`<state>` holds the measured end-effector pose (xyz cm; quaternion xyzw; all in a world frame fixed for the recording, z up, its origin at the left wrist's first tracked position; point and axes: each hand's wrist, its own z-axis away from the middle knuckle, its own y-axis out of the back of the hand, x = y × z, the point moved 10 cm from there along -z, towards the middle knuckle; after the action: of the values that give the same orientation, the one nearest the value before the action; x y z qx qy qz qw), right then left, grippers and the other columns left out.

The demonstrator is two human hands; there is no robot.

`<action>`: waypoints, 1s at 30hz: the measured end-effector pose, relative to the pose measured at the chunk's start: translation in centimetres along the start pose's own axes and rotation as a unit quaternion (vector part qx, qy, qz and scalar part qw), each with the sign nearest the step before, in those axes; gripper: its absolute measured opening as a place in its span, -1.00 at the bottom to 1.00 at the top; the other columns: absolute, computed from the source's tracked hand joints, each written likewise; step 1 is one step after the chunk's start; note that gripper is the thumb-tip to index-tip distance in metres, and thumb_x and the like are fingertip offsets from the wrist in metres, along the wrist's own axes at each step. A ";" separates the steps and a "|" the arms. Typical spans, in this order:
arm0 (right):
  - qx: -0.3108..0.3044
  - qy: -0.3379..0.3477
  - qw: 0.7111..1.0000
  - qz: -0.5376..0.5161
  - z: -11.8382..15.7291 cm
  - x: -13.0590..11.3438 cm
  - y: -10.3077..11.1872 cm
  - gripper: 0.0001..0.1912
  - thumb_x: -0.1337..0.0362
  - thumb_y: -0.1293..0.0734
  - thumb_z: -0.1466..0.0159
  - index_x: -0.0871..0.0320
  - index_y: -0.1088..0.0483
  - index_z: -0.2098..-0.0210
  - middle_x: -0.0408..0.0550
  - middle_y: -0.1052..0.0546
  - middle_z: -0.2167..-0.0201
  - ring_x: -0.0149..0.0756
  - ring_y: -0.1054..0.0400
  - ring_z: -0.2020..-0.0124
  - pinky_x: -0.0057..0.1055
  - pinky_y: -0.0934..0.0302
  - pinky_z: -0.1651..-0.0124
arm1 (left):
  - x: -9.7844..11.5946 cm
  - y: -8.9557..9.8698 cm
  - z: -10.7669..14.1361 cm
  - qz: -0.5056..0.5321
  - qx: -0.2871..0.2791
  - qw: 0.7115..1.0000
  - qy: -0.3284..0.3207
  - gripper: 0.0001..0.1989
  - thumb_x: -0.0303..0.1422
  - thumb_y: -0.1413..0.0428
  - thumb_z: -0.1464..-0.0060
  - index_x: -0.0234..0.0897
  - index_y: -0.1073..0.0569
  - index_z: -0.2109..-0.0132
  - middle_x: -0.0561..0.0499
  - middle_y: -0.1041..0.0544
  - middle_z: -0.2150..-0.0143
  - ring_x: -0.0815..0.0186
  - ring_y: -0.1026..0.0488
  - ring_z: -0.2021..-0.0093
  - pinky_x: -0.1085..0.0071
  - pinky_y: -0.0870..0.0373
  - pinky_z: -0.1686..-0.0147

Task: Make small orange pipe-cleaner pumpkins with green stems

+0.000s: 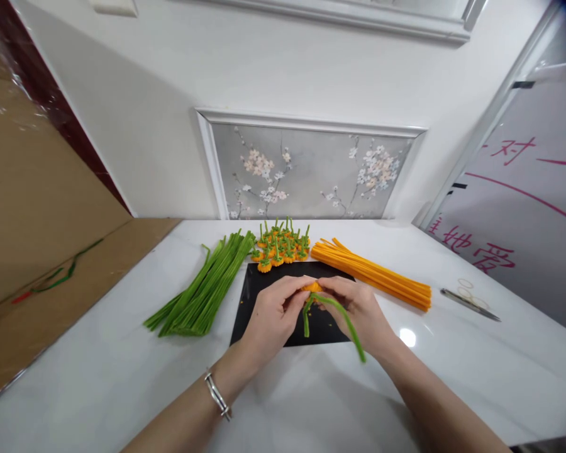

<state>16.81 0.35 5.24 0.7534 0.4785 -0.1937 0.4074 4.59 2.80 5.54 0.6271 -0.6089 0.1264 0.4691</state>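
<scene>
Forearms (188,406) nearest cam, silver bracelet (217,395) on L one; L hand (272,316) + R hand (361,311) both pinched tight on orange pc (312,287) above black mat (259,277).
Orange pc is WIP (my read): green stem (342,311) hangs w/ long loose ends. Done, prob.: cluster of orange/green pcs (277,259) behind mat, short stalks up, qty hard to count. Unused: green bundle (207,289) on L, orange bundle (372,274) on R, plenty of stock imo. Surface: glossy white tabletop (122,371), metal tool (471,305) + thin bands (465,284) far R. Room: white wall (170,94) w/ floral panel (306,170), cardboard (42,189) on L, board (523,182) w/ pink handwriting on R.
</scene>
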 end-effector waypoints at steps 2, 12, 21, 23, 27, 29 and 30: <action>0.013 0.005 1.000 0.011 0.1 -0.2 0.1 -0.85 0.33 -0.27 -0.26 0.15 -0.46 0.22 -0.04 -0.50 0.39 -0.33 -0.39 0.46 -0.42 -0.34 0.39 | 0.6 0.0 0.0 -0.017 -0.005 1.000 -0.020 -0.76 -0.45 0.00 -0.21 -0.19 -0.52 0.07 -0.04 -0.56 0.15 0.29 -0.49 0.16 0.40 -0.41 0.15; 0.053 -0.131 0.984 -0.113 0.8 2.6 -0.7 -0.83 0.23 -0.27 -0.26 0.14 -0.42 0.20 -0.07 -0.54 0.40 -0.27 -0.47 0.44 -0.37 -0.39 0.33 | 1.1 0.0 -0.1 -0.018 -0.020 0.998 -0.050 -0.73 -0.47 0.02 -0.21 -0.23 -0.50 0.03 -0.07 -0.55 0.14 0.28 -0.49 0.14 0.39 -0.41 0.12; 0.076 -0.194 0.939 -0.273 0.7 3.1 -1.1 -0.63 0.01 -0.45 -0.08 0.16 -0.33 0.35 -0.09 -0.51 0.42 -0.30 -0.47 0.47 -0.32 -0.44 0.32 | -1.5 -0.9 -0.1 0.230 -0.003 0.970 0.072 -0.69 -0.46 -0.11 -0.12 -0.22 -0.38 -0.03 -0.05 -0.50 0.06 0.26 -0.47 0.04 0.37 -0.44 0.05; 0.051 -0.177 0.944 -0.273 0.5 2.7 -1.4 -0.64 0.04 -0.45 -0.09 0.14 -0.33 0.29 -0.12 -0.48 0.41 -0.35 -0.43 0.49 -0.36 -0.43 0.38 | -1.6 -0.7 -0.2 0.227 0.011 0.970 0.090 -0.78 -0.46 -0.12 -0.10 -0.26 -0.45 0.07 -0.04 -0.53 0.13 0.27 -0.49 0.11 0.38 -0.45 0.10; 0.020 -0.154 0.955 -0.251 0.4 2.2 -1.4 -0.60 0.14 -0.41 -0.15 0.09 -0.33 0.05 -0.16 -0.44 0.40 -0.40 -0.38 0.48 -0.42 -0.40 0.41 | -2.2 -0.5 -0.2 0.245 0.015 0.961 0.124 -0.77 -0.47 -0.15 -0.04 -0.28 -0.52 0.10 -0.05 -0.56 0.13 0.26 -0.50 0.12 0.37 -0.44 0.09; 0.008 -0.161 0.951 -0.264 0.3 2.2 -1.6 -0.65 0.15 -0.41 -0.15 0.12 -0.38 0.11 -0.14 -0.45 0.41 -0.41 -0.36 0.49 -0.43 -0.38 0.42 | -2.5 -0.6 -0.1 0.253 0.010 0.958 0.133 -0.76 -0.46 -0.18 -0.03 -0.27 -0.54 0.11 -0.05 -0.58 0.12 0.26 -0.50 0.12 0.37 -0.42 0.07; 0.006 -0.167 0.946 -0.278 0.3 2.2 -1.7 -0.69 0.15 -0.42 -0.13 0.14 -0.40 0.17 -0.14 -0.46 0.41 -0.43 -0.35 0.50 -0.44 -0.36 0.43 | -2.7 -0.7 0.0 0.257 0.006 0.956 0.139 -0.77 -0.46 -0.18 -0.02 -0.27 -0.56 0.12 -0.04 -0.59 0.13 0.27 -0.50 0.13 0.37 -0.41 0.07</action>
<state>16.42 1.75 2.83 0.5496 0.5930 -0.4253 0.4067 4.65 4.43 3.28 0.4285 -0.6777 0.3322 0.4967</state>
